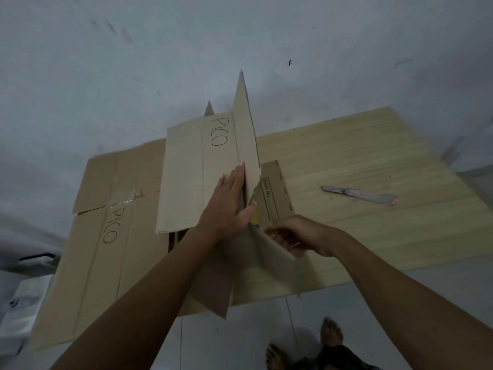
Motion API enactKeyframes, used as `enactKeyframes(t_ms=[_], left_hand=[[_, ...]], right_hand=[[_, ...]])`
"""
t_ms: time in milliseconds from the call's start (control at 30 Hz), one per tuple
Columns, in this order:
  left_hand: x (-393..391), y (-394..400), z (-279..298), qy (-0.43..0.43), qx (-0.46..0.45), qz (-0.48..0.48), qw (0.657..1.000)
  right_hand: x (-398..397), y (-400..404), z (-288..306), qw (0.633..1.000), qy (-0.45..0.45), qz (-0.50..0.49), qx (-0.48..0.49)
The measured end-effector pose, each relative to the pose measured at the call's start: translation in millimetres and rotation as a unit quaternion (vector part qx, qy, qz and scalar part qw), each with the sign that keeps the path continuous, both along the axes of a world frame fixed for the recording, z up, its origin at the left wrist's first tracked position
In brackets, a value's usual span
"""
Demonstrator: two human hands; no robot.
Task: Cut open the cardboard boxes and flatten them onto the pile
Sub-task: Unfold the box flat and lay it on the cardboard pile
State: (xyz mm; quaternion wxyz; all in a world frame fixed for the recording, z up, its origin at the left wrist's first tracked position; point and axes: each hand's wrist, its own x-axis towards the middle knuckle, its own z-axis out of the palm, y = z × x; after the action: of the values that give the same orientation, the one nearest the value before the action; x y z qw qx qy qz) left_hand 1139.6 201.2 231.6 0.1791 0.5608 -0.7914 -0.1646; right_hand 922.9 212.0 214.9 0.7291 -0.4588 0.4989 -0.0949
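Feet: bare feet (330, 335) on the pale tiled floor (240, 343) at the bottom edge, nearest the camera.
Right hand: the right hand (296, 236) is blurred, with curled fingers gripping the near flap (266, 252) of the box in hand; how tight the grip is I cannot tell.
Left hand: the left hand (229, 201) lies open and flat, fingers together, pressed on the broad panel, with the thumb hooked round the panel's right edge.
Box in hand: a cardboard box marked PICO (197, 169), already opened, its panels partly folded; one flap stands up in a point while the main panel tilts over the pile.
Pile: a flattened box (106, 236), also marked PICO and carrying clear tape, lies on the floor to the left, under the box in hand.
Printed piece: a smaller cardboard panel with a printed label (274, 190) lies flat just beyond the hands, on the wooden board (373, 156).
Knife: a utility knife (360, 194) rests on that board, well apart from both hands.
Progress: cutting looks finished for this box, judging by the idle knife; it remains to press the box flat and lay it on the pile. No uncut boxes are in view.
Far: grey wall (240, 36).
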Motion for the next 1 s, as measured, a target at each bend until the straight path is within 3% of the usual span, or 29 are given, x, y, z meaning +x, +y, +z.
enactKeyframes(t_ms=[100, 167, 367, 467, 667, 800, 900, 1000], left_hand=[[-0.9, 2.4, -4.6, 0.016, 0.004, -0.017, 1.000], [0.3, 5.3, -5.2, 0.035, 0.008, -0.015, 0.999], [-1.1, 9.7, -2.4, 0.067, -0.017, -0.019, 0.997], [-0.8, 11.1, -2.9, 0.081, -0.009, -0.008, 0.997], [-3.3, 13.3, -4.2, 0.073, -0.021, 0.017, 0.997], [-2.5, 11.9, -7.5, 0.056, -0.024, 0.038, 0.997], [-2.3, 10.5, -9.4, 0.034, -0.031, 0.037, 0.998], [-3.7, 7.0, -7.5, 0.021, -0.028, 0.035, 0.999]], right_hand=[[14.3, 0.0, 4.1, 0.996, 0.011, 0.083, 0.033], [20.9, -7.5, 8.0, 0.997, 0.013, 0.073, 0.021], [37.9, -79.1, 15.4, 0.986, -0.038, -0.157, -0.047], [42.1, -117.8, 22.7, 0.973, -0.086, -0.211, -0.043], [55.2, -198.9, 11.7, 0.942, -0.066, -0.311, -0.108], [64.2, -231.9, -9.1, 0.948, -0.031, -0.293, -0.120], [69.6, -259.8, -31.9, 0.970, -0.039, -0.228, -0.073], [70.8, -253.5, -13.5, 0.971, -0.136, -0.184, -0.065]])
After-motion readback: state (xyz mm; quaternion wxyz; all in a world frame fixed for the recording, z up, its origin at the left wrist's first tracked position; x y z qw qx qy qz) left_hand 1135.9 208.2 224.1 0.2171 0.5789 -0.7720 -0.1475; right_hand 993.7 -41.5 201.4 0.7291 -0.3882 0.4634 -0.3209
